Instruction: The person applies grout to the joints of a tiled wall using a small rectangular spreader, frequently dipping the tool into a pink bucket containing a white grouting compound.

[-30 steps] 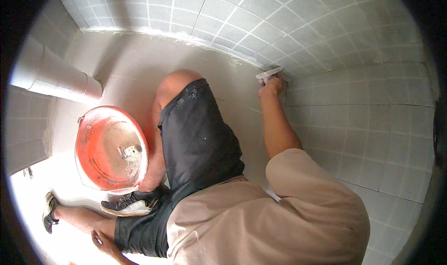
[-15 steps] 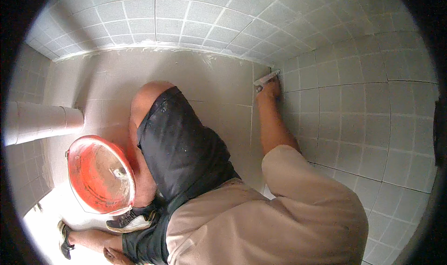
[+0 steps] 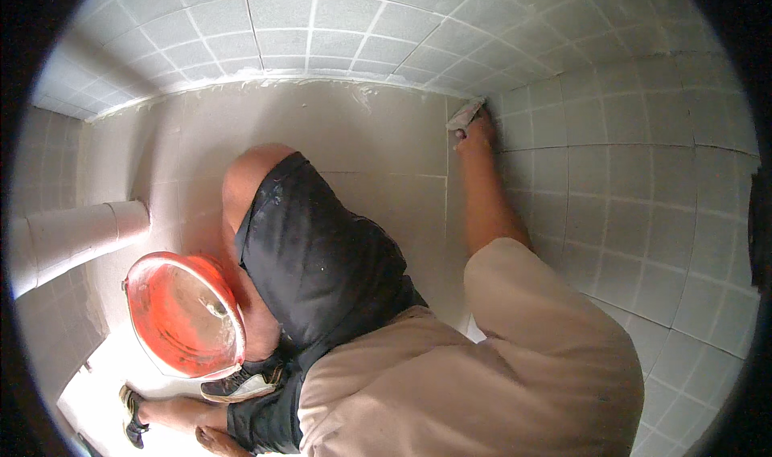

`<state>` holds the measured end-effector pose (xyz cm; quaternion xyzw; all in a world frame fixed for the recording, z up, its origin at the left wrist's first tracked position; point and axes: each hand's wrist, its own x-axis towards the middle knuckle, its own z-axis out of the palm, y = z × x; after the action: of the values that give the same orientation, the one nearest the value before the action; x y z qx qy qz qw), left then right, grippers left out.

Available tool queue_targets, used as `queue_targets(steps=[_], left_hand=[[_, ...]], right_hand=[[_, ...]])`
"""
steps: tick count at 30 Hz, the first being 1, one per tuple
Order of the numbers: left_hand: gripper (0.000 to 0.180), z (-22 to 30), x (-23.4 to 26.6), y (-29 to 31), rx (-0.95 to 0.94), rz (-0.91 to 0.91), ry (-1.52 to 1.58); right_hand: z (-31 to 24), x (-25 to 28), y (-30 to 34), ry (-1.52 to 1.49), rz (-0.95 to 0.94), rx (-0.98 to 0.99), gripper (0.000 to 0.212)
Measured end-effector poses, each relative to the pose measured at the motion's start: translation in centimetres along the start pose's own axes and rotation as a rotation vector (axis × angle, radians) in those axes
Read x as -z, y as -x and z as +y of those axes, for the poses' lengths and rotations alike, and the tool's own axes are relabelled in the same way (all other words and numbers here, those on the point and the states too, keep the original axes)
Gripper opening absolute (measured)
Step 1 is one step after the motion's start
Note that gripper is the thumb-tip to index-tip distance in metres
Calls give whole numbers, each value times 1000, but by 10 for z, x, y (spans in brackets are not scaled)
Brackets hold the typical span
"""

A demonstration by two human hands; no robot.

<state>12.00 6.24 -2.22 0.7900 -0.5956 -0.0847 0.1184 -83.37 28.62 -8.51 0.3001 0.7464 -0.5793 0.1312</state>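
Note:
At the far right corner, where the floor meets two tiled walls, my right hand (image 3: 479, 129) is closed round a small trowel (image 3: 466, 114) with a flat, pale-smeared blade. The blade lies close to the floor's far edge, beside the right wall. Most of the handle is hidden in my fingers. At the lower edge, my left hand (image 3: 215, 441) shows only in part beside my black shorts; its fingers are too cut off to read. To the left of my bent knee stands a red bucket (image 3: 185, 316) with some greyish-brown material inside.
A thick white pipe (image 3: 80, 236) comes in at the left, above the bucket. Grey tiled walls (image 3: 627, 184) close in the right and far sides. Whitish residue (image 3: 362, 95) marks the floor's far edge. My shoe (image 3: 241, 383) is just below the bucket.
My right hand has edged farther into the corner, and the trowel has turned so that more of its blade face shows. The whole view has shifted slightly.

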Motion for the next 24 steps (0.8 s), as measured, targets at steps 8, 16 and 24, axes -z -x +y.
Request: queue_targets(steps=[8, 16, 24], left_hand=[[52, 30, 8, 1, 103, -63, 8], [50, 51, 35, 25, 18, -20, -113], [54, 64, 57, 47, 169, -13, -40]], right_hand=[[0, 15, -30, -270, -7, 193, 33], [37, -56, -110, 463, -91, 411, 43], [66, -155, 39, 16, -50, 347, 31]])
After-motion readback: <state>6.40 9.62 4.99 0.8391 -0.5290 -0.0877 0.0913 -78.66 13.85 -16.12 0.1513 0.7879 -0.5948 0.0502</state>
